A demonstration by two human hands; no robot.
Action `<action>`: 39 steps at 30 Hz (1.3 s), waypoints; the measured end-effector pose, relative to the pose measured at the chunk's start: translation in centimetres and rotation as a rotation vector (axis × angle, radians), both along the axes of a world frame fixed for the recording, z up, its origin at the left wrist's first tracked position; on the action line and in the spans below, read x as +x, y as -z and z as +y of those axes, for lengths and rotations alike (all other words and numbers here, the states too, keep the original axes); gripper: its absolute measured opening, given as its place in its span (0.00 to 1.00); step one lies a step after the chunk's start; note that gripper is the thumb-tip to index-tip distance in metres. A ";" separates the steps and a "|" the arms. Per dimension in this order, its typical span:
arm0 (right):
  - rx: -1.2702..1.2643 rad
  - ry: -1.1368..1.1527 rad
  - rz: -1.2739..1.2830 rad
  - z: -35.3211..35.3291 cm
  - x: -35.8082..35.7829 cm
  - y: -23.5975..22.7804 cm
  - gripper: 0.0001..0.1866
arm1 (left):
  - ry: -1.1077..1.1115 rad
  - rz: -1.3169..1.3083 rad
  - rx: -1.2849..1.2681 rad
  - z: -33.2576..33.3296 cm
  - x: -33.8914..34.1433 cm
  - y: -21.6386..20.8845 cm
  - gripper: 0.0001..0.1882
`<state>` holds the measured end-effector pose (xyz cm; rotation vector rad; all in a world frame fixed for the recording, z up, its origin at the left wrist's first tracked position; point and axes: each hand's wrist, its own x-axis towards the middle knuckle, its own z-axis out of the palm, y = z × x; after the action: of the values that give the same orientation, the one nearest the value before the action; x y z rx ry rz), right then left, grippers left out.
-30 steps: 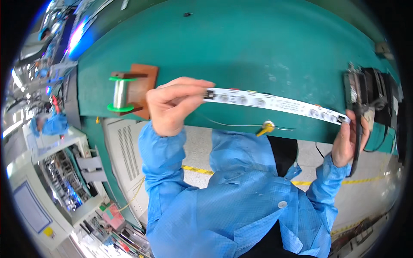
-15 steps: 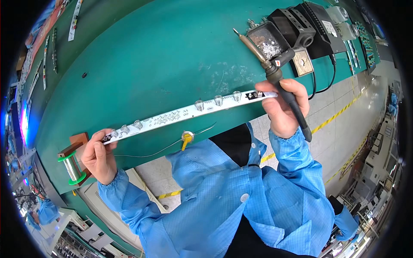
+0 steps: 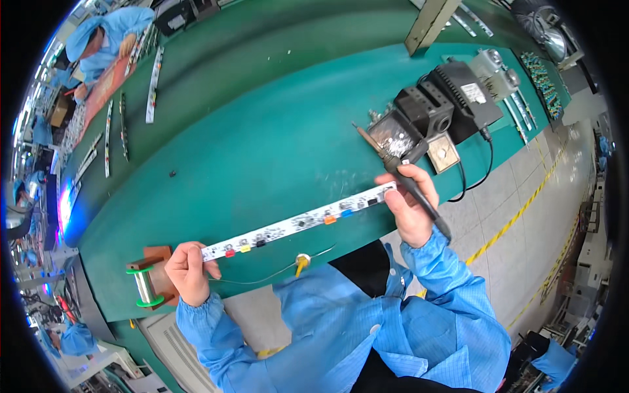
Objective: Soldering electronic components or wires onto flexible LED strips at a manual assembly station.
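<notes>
A long, narrow white circuit board (image 3: 288, 226) spans the space between my hands, tilted up toward the right. Its visible face carries red, yellow, black, orange and blue parts. My left hand (image 3: 190, 272) pinches its left end. My right hand (image 3: 415, 208) is closed on the right end and also grips a soldering iron (image 3: 419, 200), whose tip points up and left, away from the board. Below the board, a thin solder wire (image 3: 262, 278) runs from near my left hand past a yellow-tipped holder (image 3: 302, 262) at the mat's near edge.
A spool of solder (image 3: 144, 287) on a brown stand is at left. Back right are a tray of metal scraps (image 3: 395, 136), a black soldering station (image 3: 464, 98) and a sponge holder (image 3: 443, 153). More boards (image 3: 154, 85) lie far left, where another person (image 3: 108, 49) sits.
The board has been turned over: its coil springs faced me before, and now the coloured parts do. The view has shifted, bringing another person into sight at far left.
</notes>
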<state>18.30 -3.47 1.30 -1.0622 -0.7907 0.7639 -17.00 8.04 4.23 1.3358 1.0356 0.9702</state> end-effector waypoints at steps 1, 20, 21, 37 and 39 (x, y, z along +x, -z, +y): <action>0.022 0.017 0.023 0.3 -0.3 -0.3 0.26 | -0.094 -0.004 0.020 0.3 0.2 0.0 0.12; -0.016 0.087 -0.195 -0.8 1.2 0.2 0.20 | 0.100 -0.053 -0.197 4.2 7.7 -2.6 0.21; -0.010 0.076 -0.185 -0.9 1.4 0.2 0.21 | 0.121 -0.029 -0.170 3.1 7.6 -2.7 0.21; -0.094 0.736 -0.238 -2.2 9.4 -5.3 0.09 | 0.974 0.005 -0.395 -13.9 10.8 6.1 0.15; -0.137 0.737 -0.237 -2.2 10.2 -5.8 0.09 | 0.915 0.051 -0.499 -14.4 11.0 8.2 0.15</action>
<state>28.51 -5.67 7.13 -1.4626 -0.4832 0.0635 -5.97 -6.41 -3.94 1.2045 0.5274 -0.0149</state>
